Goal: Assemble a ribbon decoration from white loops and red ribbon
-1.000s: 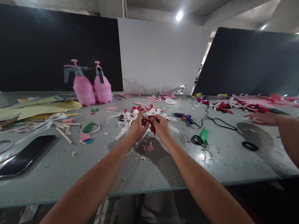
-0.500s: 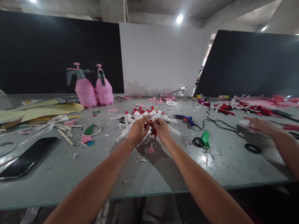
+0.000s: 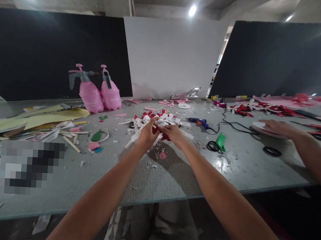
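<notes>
My left hand (image 3: 148,134) and my right hand (image 3: 173,134) meet at the middle of the table, fingertips nearly touching. Both are closed in a pinch on a small piece of red ribbon (image 3: 165,136), whose exact shape is partly covered by the fingers. Just behind and beneath them lies a heap of white and red ribbon pieces (image 3: 163,117). A blue glue gun (image 3: 197,121) rests to the right of this heap. Closer to me on the table is a small pink disc (image 3: 162,155) among paper scraps.
Two pink spray bottles (image 3: 111,95) stand back left, near yellow sheets (image 3: 45,118) and sticks. On the right are a green tool (image 3: 221,142), black rings (image 3: 272,151), a cable, and a co-worker's hand (image 3: 278,128) on a white spool (image 3: 267,130). The left foreground is pixelated.
My view has shifted slightly. My hands stay together at the ribbon, with the right fingers drawn a little straighter. The co-worker's hand remains over the white spool.
</notes>
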The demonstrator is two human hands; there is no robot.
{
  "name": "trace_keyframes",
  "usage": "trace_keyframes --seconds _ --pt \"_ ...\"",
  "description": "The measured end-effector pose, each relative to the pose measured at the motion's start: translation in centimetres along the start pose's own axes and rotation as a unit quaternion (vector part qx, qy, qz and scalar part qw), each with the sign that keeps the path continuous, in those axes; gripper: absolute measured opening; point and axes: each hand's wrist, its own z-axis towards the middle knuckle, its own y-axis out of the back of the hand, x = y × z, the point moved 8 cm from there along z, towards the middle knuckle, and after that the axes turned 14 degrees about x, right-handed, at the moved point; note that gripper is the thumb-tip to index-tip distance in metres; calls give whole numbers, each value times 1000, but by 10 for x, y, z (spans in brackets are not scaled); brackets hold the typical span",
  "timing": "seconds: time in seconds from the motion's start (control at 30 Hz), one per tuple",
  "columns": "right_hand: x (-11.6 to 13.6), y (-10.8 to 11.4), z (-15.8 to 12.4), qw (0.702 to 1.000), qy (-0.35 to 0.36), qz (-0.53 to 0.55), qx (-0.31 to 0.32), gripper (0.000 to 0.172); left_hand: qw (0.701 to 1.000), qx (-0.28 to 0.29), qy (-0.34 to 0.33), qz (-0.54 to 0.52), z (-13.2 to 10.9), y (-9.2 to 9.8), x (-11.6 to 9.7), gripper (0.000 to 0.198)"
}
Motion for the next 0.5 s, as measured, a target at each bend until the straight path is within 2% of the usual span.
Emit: trace_keyframes --seconds 0.07,0.13,0.23,0.3,0.4,0.5 --pt "0 1 0 1000 -2 23 19 29 999 -3 17 -48 4 1 8 52" --pt "-1 2 -1 998 -8 56 41 28 989 6 46 -143 8 0 20 55" --pt "-5 -1 -2 993 -25 85 77 27 953 43 91 -284 10 -7 33 55" --pt "-7 -2 -3 992 -34 94 80 25 934 49 109 -338 9 -11 39 53" --pt "-4 5 -2 992 -14 118 30 22 921 -4 116 -373 7 -4 49 46" --pt "3 20 -4 986 25 159 -48 30 900 -81 113 -413 6 9 57 38"
